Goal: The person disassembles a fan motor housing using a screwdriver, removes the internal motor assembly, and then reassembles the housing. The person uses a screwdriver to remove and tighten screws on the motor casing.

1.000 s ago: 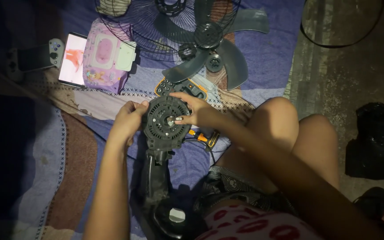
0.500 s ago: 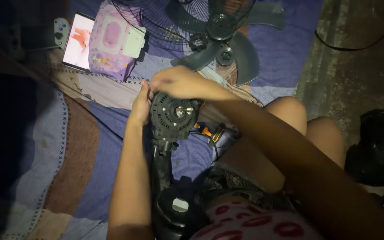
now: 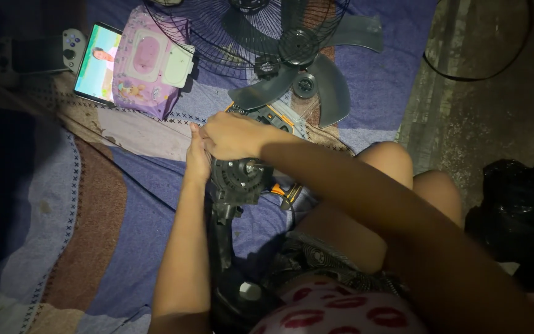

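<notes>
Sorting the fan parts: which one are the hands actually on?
The black motor housing on the stand; left hand and right hand grip it. Blade and wire grille lie untouched beyond.

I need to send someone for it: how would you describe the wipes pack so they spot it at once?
On the striped blanket, look beside the wire fan guard. The wipes pack is the soft purple packet with a pale flip lid, partly overlapping a lit phone.

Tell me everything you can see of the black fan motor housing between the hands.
The motor housing is a round, black, ribbed part, plastic by the look of it, topping a dark neck that runs down toward the person's lap. It sits upright over the blue blanket. The left hand presses against its left side and the right hand covers its top, hiding the upper face. A small metal hub shows near its centre.
</notes>
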